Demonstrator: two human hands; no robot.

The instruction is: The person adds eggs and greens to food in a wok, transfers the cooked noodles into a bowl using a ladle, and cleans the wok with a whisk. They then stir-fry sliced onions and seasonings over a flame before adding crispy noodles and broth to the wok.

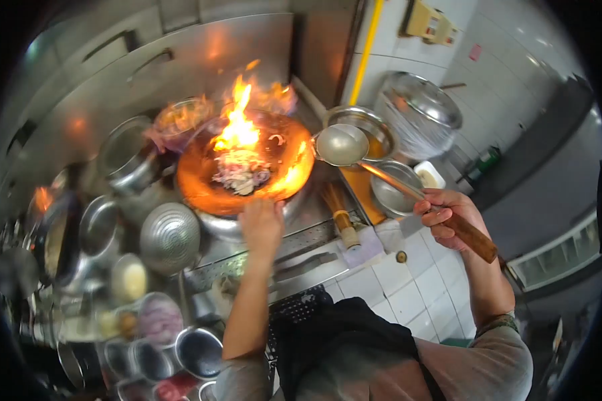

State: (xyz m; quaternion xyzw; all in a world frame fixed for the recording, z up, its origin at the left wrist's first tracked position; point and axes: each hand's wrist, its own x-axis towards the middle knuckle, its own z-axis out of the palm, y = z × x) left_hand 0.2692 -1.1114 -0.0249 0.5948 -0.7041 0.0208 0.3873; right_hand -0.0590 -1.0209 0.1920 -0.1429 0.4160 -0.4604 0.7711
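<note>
At counter (308, 242) edge: left hand (262, 226) apparently curled by flaming round metal wok (197, 177); hold unclear.
Wooden-handled metal ladle (396, 182): right hand (463, 204) closed around it; keep level.

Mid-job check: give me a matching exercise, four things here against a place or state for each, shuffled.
1. left hand
2. right hand
3. wok
4. brush

A. flames rising inside it
B. handle end on a pale cloth
C. at the wok's near edge
D. holding the ladle by its handle

Pairs: 1-C, 2-D, 3-A, 4-B
</note>
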